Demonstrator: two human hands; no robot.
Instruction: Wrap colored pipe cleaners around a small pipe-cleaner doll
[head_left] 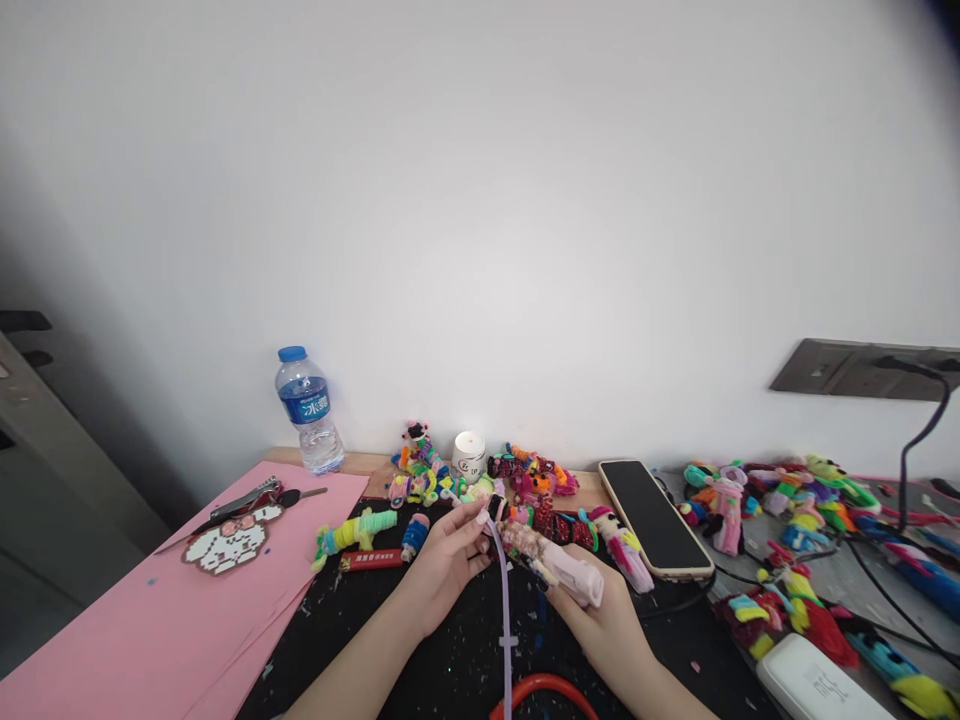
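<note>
My left hand (450, 555) is closed in a pinch, fingertips together on the upper end of a lavender strip (505, 600). That strip hangs down past the bottom edge and carries a small whitish tab. In my right hand (600, 620) lies a pale pink tube-shaped piece (574, 572), its far part wrapped in fuzzy pipe cleaner. Its tip points at my left fingertips, where the two nearly meet; the exact contact is hidden. Just beyond both hands lie several pipe-cleaner dolls (621, 550), and a blue fuzzy roll (415, 537) sits beside my left hand.
Behind stand a water bottle (306, 410) and a white cup (469, 456). Pink sheets (187, 620) carry a utility knife (244, 500). A phone (656, 520) lies right of centre. More dolls (727, 505), cables and a white box (817, 680) fill the right; a red ring (551, 683) lies in front.
</note>
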